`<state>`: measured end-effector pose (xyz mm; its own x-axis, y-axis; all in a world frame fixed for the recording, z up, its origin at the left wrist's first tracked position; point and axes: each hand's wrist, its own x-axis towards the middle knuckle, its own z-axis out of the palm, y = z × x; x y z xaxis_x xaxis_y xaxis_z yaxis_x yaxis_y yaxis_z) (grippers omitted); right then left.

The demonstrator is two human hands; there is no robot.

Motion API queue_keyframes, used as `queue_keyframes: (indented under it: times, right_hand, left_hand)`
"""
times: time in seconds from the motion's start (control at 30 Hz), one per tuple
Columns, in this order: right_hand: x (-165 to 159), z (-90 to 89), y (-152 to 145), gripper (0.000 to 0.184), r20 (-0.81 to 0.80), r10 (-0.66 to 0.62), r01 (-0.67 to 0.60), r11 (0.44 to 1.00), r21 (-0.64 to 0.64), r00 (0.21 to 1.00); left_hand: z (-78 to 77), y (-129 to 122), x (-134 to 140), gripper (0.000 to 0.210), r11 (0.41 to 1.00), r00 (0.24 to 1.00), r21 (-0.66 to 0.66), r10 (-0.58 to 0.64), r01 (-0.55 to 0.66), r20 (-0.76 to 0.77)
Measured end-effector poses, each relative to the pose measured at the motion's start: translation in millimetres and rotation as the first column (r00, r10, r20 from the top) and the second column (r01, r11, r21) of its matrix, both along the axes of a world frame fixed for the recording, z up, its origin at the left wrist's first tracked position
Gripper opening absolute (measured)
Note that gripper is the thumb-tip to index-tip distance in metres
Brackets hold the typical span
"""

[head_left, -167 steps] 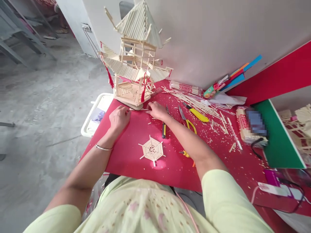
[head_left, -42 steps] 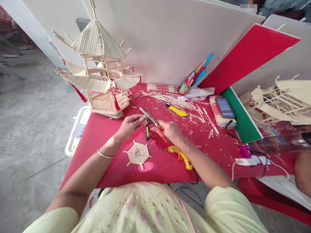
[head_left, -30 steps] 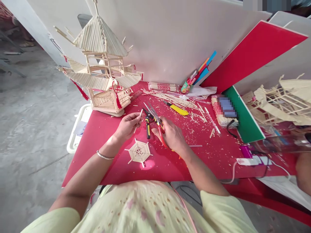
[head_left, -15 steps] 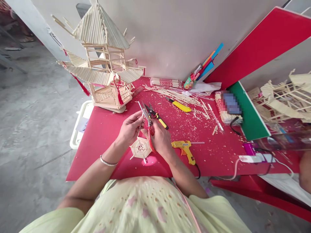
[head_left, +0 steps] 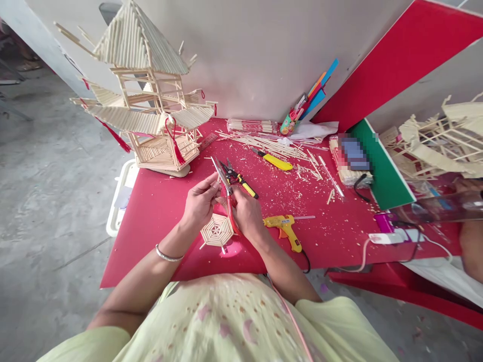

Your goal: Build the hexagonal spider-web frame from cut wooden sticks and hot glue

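Is gripping scissors (head_left: 228,191) in right hand (head_left: 247,208) above red surface (head_left: 151,241), is pointing metal blades forward and slightly left, along a slanting axis; is pinching thin, pale stick (head_left: 218,177) in left hand (head_left: 199,203), beside blades.

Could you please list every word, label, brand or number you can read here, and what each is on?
No text can be read; these markings are too small or blurred:
Red print on the wrapped stick bundle by the wall.
Red print on the stick bundle beside the green board.
Printing on the green cup.
Small marks on the yellow glue gun.
Scissors in the right hand: no lettering visible.
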<state>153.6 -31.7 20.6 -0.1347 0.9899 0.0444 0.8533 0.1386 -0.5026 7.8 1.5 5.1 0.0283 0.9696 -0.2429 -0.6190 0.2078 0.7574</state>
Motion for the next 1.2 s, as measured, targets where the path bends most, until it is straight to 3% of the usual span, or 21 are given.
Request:
queue_keyframes:
  times: [0.2,0.33,0.53,0.7,0.83,0.93,1.03,1.1,1.2]
  right_hand:
    - [1.0,-12.9,3.5,0.057,-0.120,-0.054,0.052,0.998,-0.020,0.991]
    - [11.5,-2.2,9.5,0.057,-0.243,-0.110,0.114,0.993,0.000,0.964]
    - [37.5,18.6,12.5,0.062,-0.101,-0.109,0.116,0.991,0.063,0.989]
    - [37.6,15.2,-7.8,0.070,-0.044,-0.009,0.009,1.000,0.011,0.999]
    - [38.0,16.1,-15.3,0.068,0.013,-0.011,0.012,1.000,-0.011,1.000]
    - [50.0,17.7,-2.4,0.068,0.150,-0.096,0.093,0.995,0.029,0.984]
    - [71.2,8.7,23.7,0.070,0.314,-0.227,0.224,0.973,0.045,0.922]
    - [85.9,-3.2,41.4,0.066,0.378,-0.257,0.271,0.962,0.015,0.889]
    - [99.5,-16.9,55.4,0.061,0.412,-0.221,0.259,0.965,-0.037,0.884]
  left_hand:
    - [1.2,2.5,7.2,0.037,0.999,0.999,0.000,-0.042,0.042,0.003]
    - [4.6,4.1,5.7,0.035,0.999,0.998,0.013,-0.039,0.040,-0.042]
    - [4.1,7.2,-8.4,0.033,0.998,0.991,-0.023,-0.061,0.059,-0.121]
    - [-1.6,9.1,-28.3,0.038,0.999,0.988,0.016,-0.048,0.050,-0.146]
    - [-11.8,7.3,-51.4,0.035,0.998,0.969,0.007,-0.054,0.058,-0.241]
    - [-21.6,0.1,-71.9,0.029,0.996,0.866,0.026,-0.064,0.088,-0.496]
    - [-28.4,-12.9,-88.6,0.020,0.987,0.617,0.063,-0.041,0.146,-0.786]
    - [-31.3,-22.2,-94.5,0.014,0.968,0.477,0.121,0.001,0.219,-0.879]
    - [-34.8,-32.2,-95.3,0.013,0.934,0.397,0.188,0.055,0.305,-0.916]
